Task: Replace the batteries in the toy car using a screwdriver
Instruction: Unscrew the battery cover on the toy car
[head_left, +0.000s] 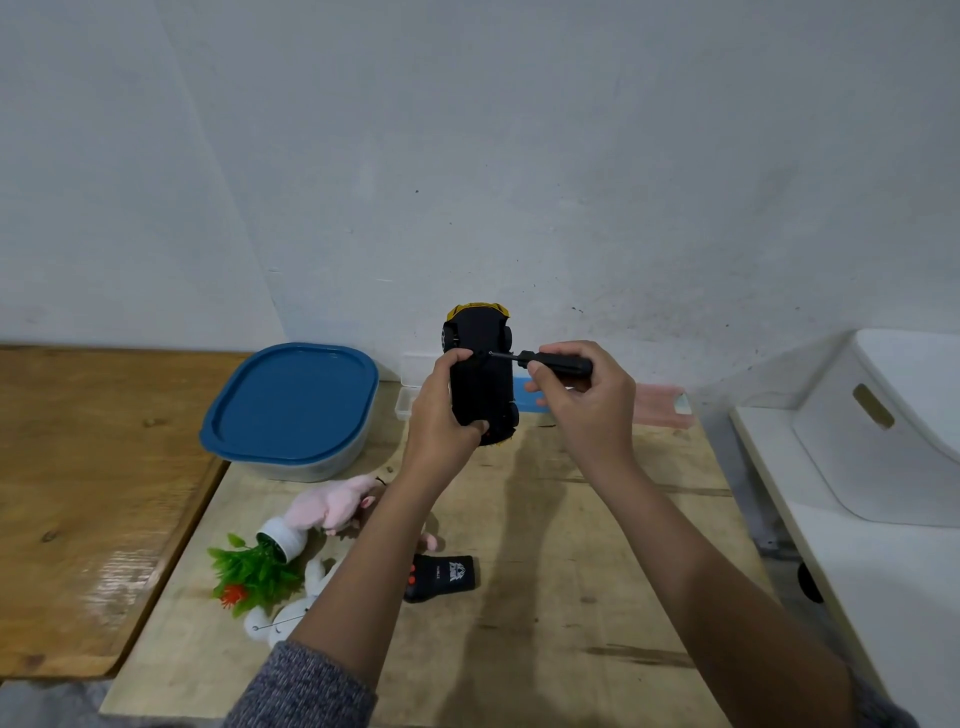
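A yellow toy car (480, 364) is held up above the table with its black underside facing me, nose upward. My left hand (441, 410) grips it from the left, thumb on the underside and fingers curled round the lower end. My right hand (582, 400) pinches the black handle of a small screwdriver (550, 361), which lies nearly level. Its thin metal tip touches the underside near the upper wheels. No batteries are visible.
A blue-lidded container (291, 405) stands at the back left. A pink plush toy (332, 501), a tipped white pot with green plant (260, 564) and a black remote control (441, 577) lie on the wooden table (571, 597). A clear box (408, 387) and pink tray (665, 408) sit by the wall. A white bin (883, 421) stands right.
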